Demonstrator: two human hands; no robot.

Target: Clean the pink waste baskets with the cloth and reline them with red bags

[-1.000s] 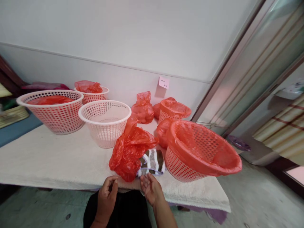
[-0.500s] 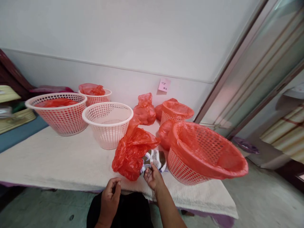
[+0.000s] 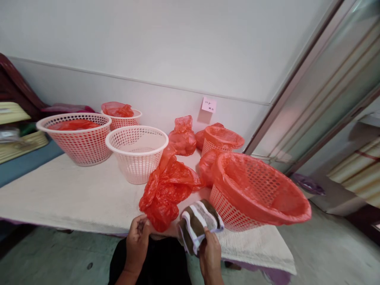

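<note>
Right hand [image 3: 211, 253]: thumb and fingers pinch near edge of folded striped towel [image 3: 202, 219], which lies tilted over front edge of cloth-covered table [image 3: 80, 202], between crumpled red plastic bag [image 3: 168, 190] and red-lined plastic basket [image 3: 230, 208]. Left hand [image 3: 137, 242]: fingers curled near bag; cannot tell whether gripping anything.
</note>
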